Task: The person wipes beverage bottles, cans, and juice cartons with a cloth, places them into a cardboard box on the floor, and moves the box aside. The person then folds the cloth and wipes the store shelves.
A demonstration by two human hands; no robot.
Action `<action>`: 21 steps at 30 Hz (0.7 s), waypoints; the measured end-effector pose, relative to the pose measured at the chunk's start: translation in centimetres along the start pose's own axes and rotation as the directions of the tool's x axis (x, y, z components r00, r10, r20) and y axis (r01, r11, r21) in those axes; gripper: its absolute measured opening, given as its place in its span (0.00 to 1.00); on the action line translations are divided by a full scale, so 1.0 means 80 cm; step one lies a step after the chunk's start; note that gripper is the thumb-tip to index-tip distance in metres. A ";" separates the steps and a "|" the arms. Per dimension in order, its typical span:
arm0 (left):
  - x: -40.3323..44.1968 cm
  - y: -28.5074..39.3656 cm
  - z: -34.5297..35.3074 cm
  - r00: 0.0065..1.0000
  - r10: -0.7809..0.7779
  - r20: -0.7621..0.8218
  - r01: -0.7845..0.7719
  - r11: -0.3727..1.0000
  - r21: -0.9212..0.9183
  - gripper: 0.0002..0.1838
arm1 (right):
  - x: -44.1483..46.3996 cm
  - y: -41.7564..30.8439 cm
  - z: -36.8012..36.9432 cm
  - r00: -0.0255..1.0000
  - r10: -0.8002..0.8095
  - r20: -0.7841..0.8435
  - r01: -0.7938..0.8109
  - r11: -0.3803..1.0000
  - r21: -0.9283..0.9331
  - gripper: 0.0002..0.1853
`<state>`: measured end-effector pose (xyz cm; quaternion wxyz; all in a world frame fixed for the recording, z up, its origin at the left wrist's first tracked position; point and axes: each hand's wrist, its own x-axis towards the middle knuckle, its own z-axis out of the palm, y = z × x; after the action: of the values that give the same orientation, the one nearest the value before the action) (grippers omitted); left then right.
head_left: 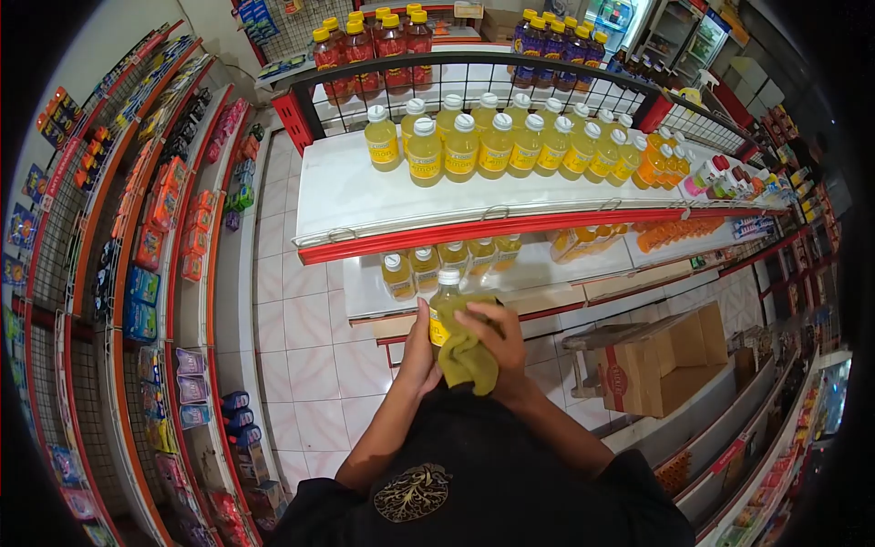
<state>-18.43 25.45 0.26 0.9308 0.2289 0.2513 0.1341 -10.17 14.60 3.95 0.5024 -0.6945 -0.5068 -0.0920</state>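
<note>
My left hand (418, 351) is wrapped round a yellow drink bottle (448, 281) with a white cap, held upright in front of my chest. Against the bottle's right side, my right hand (497, 342) presses a yellow-green cloth (469, 357), which hangs down in folds and hides much of the label. Just beyond, rows of matching lemon drink bottles (460, 150) stand on the white top shelf (342, 201). More yellow bottles (425, 266) stand on the shelf below, close behind the one I hold.
An open cardboard box (665, 365) sits at the right on a small stand. Red-edged racks of packets (164, 219) line the left side. Red-drink bottles (392, 50) and purple ones (556, 50) stand behind the black wire divider (474, 68). Tiled floor (305, 324) shows at the left.
</note>
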 end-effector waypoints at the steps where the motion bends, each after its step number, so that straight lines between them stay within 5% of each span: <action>1: 0.001 0.002 -0.002 1.000 0.003 -0.001 -0.003 1.000 0.000 0.34 | -0.009 0.001 0.001 0.998 -0.053 0.044 0.053 0.999 -0.001 0.25; 5: 0.012 0.006 -0.027 0.989 0.065 0.131 -0.057 0.996 -0.068 0.31 | -0.030 0.008 0.003 0.970 -0.188 0.153 0.186 0.982 0.028 0.25; 8: 0.020 -0.007 -0.051 0.999 0.028 0.032 -0.032 0.994 0.103 0.34 | -0.023 0.018 -0.001 0.952 -0.226 0.206 0.216 0.974 0.068 0.25; 15: 0.008 -0.013 -0.029 0.999 0.034 -0.014 -0.033 0.995 0.093 0.33 | 0.011 0.017 -0.003 0.998 0.023 0.055 -0.027 0.997 0.079 0.25; 21: 0.014 0.004 -0.033 0.996 0.040 0.085 -0.044 0.998 0.047 0.34 | -0.007 0.003 0.012 0.997 -0.042 0.068 0.038 0.997 0.070 0.24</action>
<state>-18.98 27.07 -2.08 0.9317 0.2620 0.2103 0.1380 -10.66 15.03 2.97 0.5063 -0.6692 -0.5406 -0.0603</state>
